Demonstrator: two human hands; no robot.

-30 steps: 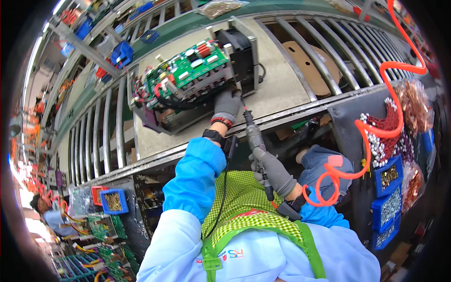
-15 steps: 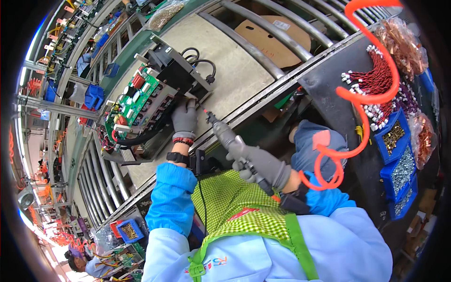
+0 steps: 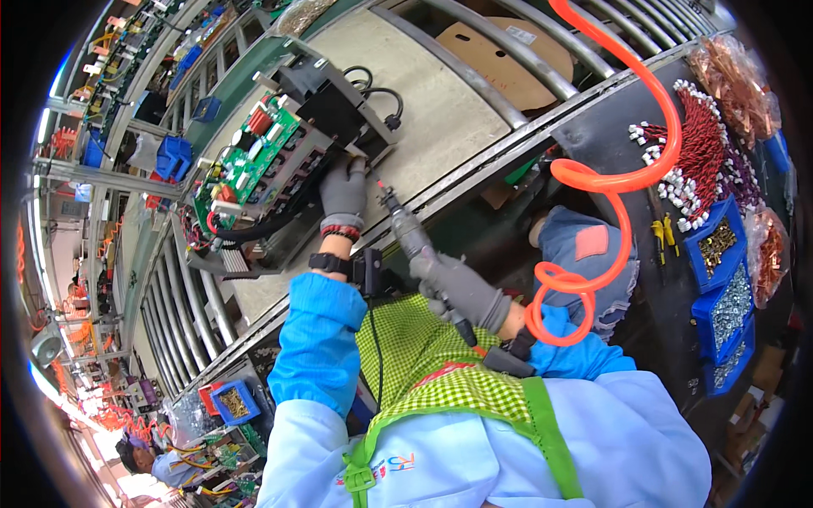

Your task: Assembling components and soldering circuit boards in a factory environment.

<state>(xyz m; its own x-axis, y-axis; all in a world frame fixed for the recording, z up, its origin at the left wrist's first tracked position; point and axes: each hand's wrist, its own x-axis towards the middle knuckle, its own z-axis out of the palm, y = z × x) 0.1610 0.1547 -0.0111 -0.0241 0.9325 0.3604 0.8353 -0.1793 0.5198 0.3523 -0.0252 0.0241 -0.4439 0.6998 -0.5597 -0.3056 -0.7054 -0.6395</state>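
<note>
My right hand [image 3: 461, 288], in a grey glove, grips an air screwdriver [image 3: 412, 235]. Its bit points up and left, toward the near side of an open electronic unit [image 3: 326, 114], and ends short of it. A green circuit board [image 3: 262, 157] with several components runs along the unit's left part, with a black panel beside it. My gloved left hand [image 3: 343, 193] is at the unit's near edge, fingers bent together against it. Whatever sits between those fingertips is hidden. A thick black cable [image 3: 258, 247] runs below the board.
An orange coiled air hose [image 3: 631, 180] hangs over the dark table at right. Red wire bundles [image 3: 703, 161], blue bins of screws [image 3: 718, 247] and yellow-handled tools [image 3: 665, 234] lie there. Conveyor rollers [image 3: 508, 59] run behind. A co-worker [image 3: 157, 461] is at lower left.
The whole view has shifted slightly. The orange hose has swung left, and the yellow-handled tools show more fully. Both hands keep nearly the same places by the unit, the screwdriver still in my right hand.
</note>
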